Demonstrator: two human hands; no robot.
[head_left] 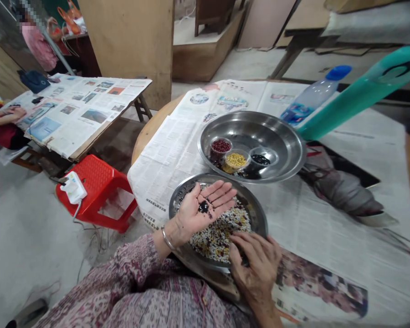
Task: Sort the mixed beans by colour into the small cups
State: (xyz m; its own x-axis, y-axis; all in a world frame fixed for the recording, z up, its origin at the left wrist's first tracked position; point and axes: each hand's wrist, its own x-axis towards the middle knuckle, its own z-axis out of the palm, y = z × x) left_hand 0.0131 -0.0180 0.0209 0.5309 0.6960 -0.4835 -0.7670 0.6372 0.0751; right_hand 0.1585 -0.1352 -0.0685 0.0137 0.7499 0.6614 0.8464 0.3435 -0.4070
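Note:
My left hand point(205, 209) lies palm up over a steel plate point(256, 218), with a few black beans point(203, 207) in the palm. My right hand point(256, 264) rests at the plate's near rim, its fingers on the mixed grains point(222, 239). Its fingertips are partly hidden. Beyond it stands a large steel basin point(280, 155) holding small cups of red beans point(221, 146), yellow grains point(235, 160) and black beans point(260, 159).
Newspaper point(167, 155) covers the round table, with a blue-capped plastic bottle point(312, 98) and a blurred teal object point(362, 95) at right. At left stand a red stool point(97, 191) bearing a white power strip point(74, 187) and a newspaper-covered table point(82, 111), where a co-worker's arm point(7, 120) rests.

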